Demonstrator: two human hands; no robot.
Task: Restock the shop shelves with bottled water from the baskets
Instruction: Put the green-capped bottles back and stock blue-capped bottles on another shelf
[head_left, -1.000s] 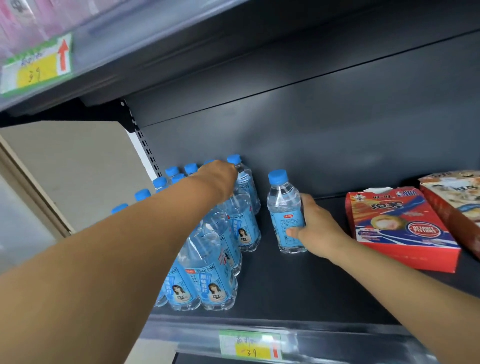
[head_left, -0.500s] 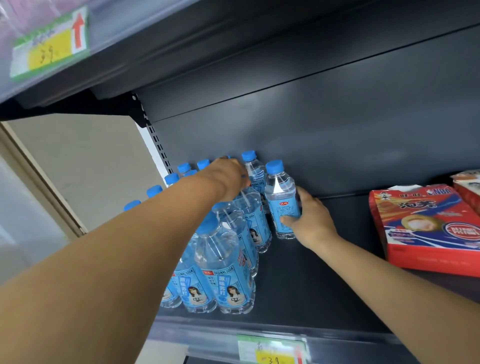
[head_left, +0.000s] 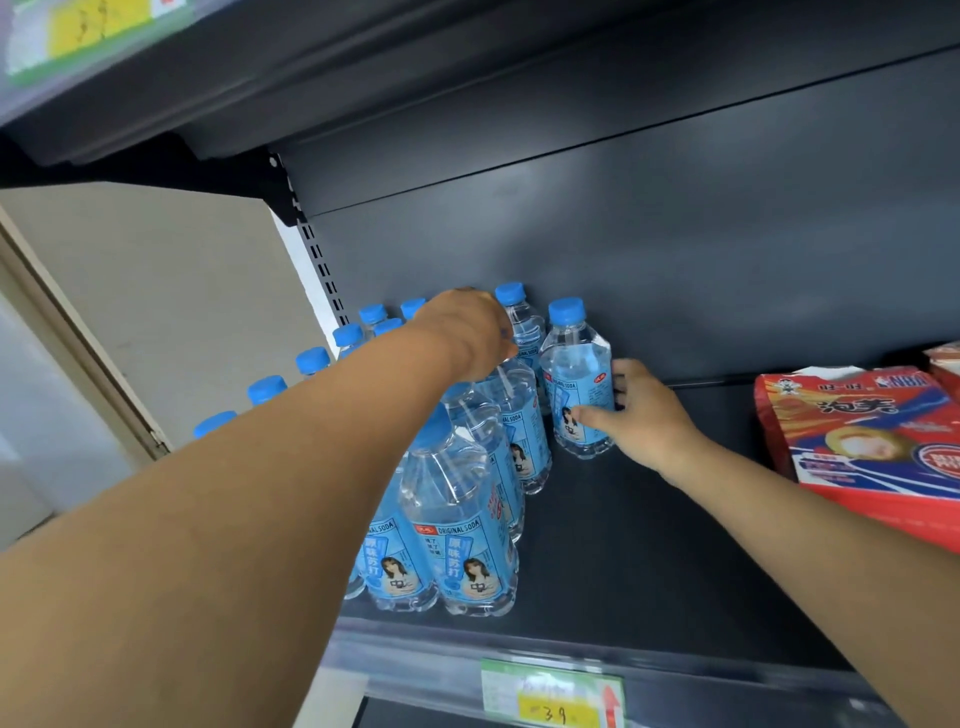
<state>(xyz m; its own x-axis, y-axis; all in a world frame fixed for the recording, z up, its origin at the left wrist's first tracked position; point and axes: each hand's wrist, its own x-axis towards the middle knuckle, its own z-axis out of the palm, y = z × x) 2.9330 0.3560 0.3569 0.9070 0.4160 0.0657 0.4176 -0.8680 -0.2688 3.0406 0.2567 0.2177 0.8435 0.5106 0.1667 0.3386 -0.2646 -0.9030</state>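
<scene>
Several clear water bottles with blue caps and blue labels stand in rows at the left end of the dark shelf (head_left: 649, 545). The front bottle (head_left: 462, 540) is nearest the shelf lip. My right hand (head_left: 639, 410) wraps around the right side of one upright bottle (head_left: 574, 379) at the back, beside the rows. My left hand (head_left: 467, 332) reaches over the rows and rests on top of a bottle near the back, its fingers curled down over the cap, which is hidden.
A red snack box (head_left: 862, 441) lies on the shelf to the right, with another box edge (head_left: 945, 364) behind it. A price tag (head_left: 550, 696) sits on the shelf lip. Another shelf (head_left: 363, 62) hangs overhead. A beige wall (head_left: 156, 312) is left.
My right hand slid its bottle left and back until it stands beside the rear of the rows. My left hand stayed on top of the rear bottles. The view shifted closer and left.
</scene>
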